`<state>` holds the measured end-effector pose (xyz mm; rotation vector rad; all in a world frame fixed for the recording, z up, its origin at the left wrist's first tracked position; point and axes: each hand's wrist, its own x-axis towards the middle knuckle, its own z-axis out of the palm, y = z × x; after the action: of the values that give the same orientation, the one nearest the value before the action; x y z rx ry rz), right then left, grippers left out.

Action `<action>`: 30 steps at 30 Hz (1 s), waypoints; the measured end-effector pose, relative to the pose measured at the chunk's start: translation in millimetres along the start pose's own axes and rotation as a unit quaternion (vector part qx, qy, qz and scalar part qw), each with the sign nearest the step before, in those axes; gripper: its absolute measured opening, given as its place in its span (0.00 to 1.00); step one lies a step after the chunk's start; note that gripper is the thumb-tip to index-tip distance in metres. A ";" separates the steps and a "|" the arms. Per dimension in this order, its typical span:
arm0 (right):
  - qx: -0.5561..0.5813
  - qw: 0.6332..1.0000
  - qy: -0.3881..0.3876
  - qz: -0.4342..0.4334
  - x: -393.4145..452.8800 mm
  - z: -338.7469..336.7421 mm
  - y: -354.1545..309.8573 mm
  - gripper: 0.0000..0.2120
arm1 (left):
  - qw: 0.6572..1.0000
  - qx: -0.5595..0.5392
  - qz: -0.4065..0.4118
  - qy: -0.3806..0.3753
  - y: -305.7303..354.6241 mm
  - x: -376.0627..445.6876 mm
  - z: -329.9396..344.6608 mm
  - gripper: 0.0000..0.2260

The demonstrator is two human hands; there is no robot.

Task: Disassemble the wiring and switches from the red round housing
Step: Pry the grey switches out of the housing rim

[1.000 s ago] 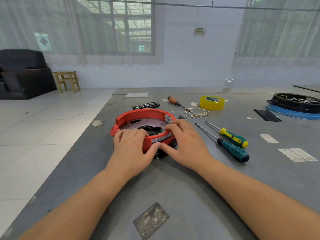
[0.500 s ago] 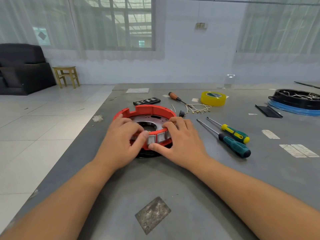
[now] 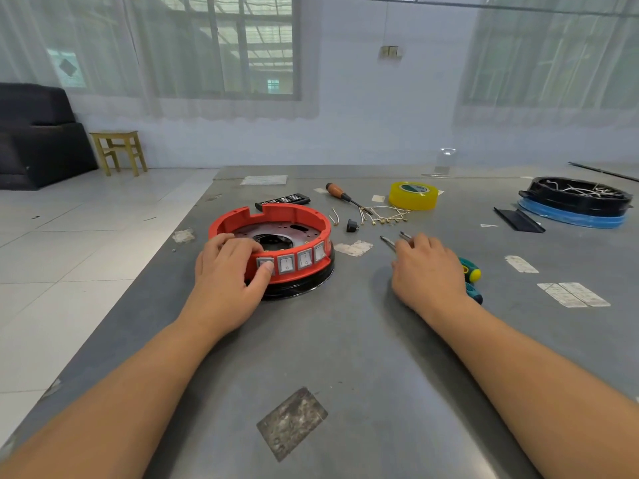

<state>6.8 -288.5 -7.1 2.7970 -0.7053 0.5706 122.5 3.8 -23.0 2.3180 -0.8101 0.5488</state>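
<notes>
Right hand (image 3: pixel 427 271) left red housing (image 3: pixel 273 236), now relaxed over screwdrivers (image 3: pixel 468 276) | left hand (image 3: pixel 230 271) still grips rim

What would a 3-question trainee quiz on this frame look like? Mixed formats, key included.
1. True or false: the right hand grips the red housing.
2. Multiple choice: how many switches show on the housing's near wall? A) one B) four C) seven
3. Fill in: the yellow tape roll lies on the table, on the ____ side of the housing, as the person sees it.

Key
1. False: only the left hand is on the housing, thumb on the leftmost switch; the right hand is over the two screwdrivers.
2. B
3. far right
</notes>
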 end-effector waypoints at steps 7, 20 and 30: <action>-0.023 0.995 -0.070 0.061 1.6 0.7 -4.8 0.14 | 1.000 0.015 0.004 -0.005 1.9 0.6 -1.5 0.12; 0.040 0.997 -0.041 0.051 2.6 0.0 5.6 0.10 | 1.000 0.006 -0.018 0.005 5.0 0.3 -0.2 0.18; 0.212 0.947 0.098 -0.220 -13.0 -10.8 -30.3 0.14 | 0.986 -0.120 0.028 0.110 10.8 -3.6 -2.5 0.31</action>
<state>7.7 -253.9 -5.7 3.0657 0.1077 0.9807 112.3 0.1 -18.7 1.9800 -0.7903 0.6797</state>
